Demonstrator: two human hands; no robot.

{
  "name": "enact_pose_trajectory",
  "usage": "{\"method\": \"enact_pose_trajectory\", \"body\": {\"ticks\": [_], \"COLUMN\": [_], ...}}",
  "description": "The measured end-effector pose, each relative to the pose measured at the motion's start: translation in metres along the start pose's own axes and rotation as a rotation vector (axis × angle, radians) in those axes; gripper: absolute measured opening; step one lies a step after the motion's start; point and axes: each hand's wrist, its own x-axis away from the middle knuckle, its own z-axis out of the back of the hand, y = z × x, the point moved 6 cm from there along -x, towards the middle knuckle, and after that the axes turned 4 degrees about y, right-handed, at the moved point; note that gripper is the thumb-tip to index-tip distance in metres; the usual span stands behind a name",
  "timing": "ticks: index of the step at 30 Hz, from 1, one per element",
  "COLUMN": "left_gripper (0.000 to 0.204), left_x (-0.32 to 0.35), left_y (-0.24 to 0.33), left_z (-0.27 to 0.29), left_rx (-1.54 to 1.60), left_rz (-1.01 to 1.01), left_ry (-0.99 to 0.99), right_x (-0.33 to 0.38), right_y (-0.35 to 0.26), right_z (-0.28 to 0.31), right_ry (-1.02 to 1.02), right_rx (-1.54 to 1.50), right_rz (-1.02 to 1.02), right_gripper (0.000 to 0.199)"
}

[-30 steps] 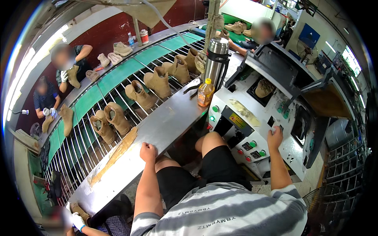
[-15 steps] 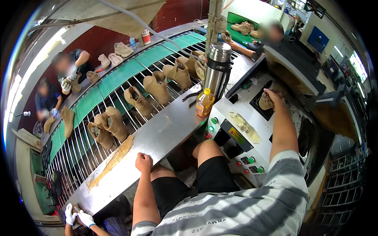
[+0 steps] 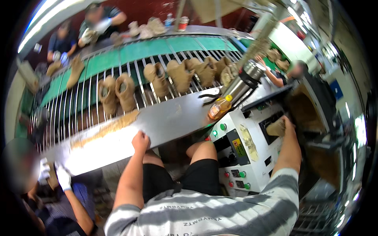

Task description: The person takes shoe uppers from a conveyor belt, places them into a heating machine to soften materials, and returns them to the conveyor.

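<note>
My right hand (image 3: 289, 125) is closed on a tan boot (image 3: 277, 128). The boot is tilted at the dark square recess (image 3: 264, 125) in the top of a white machine (image 3: 252, 135); whether it touches the recess is unclear. My left hand (image 3: 140, 141) makes a loose fist at the near edge of the metal table (image 3: 173, 116), and nothing shows in it. Beyond the table, several tan boots (image 3: 126, 92) stand on a rack of metal bars (image 3: 91, 106), toes pointing various ways.
A steel flask (image 3: 248, 76) and a bottle of yellow liquid (image 3: 220, 107) stand between table and machine. A raised dark hood (image 3: 303, 98) flanks my right arm. A gloved co-worker (image 3: 65, 179) handles a boot at lower left; others work across the green belt (image 3: 149, 51).
The view has turned, so the rack looks more level. Boots on the rack have shifted along it. My right hand still grips the boot at the machine; the left stays fisted by the table.
</note>
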Motion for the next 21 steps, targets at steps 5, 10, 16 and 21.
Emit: {"method": "enact_pose_trajectory", "body": {"ticks": [5,10,16,21], "left_gripper": [0.017,0.023,0.049,0.08], "left_x": [-0.019,0.011,0.12,0.132], "left_y": [-0.018,-0.02,0.179,0.299], "left_z": [-0.026,-0.042,-0.034,0.021], "left_rx": [0.095,0.474,1.019,1.869], "left_rz": [0.168,0.443,0.301,0.309], "left_ry": [-0.284,-0.595,-1.067,-1.243], "right_x": [-0.077,0.074,0.224,0.417], "right_y": [0.033,-0.032,-0.024,-0.08], "right_z": [0.104,0.092,0.052,-0.065], "right_ry": [0.182,0.07,-0.296,-0.587], "right_rx": [-0.219,-0.774,-1.144,-1.345], "right_rz": [0.006,0.039,0.112,0.364], "right_gripper": [0.051,0.06,0.061,0.069]}}
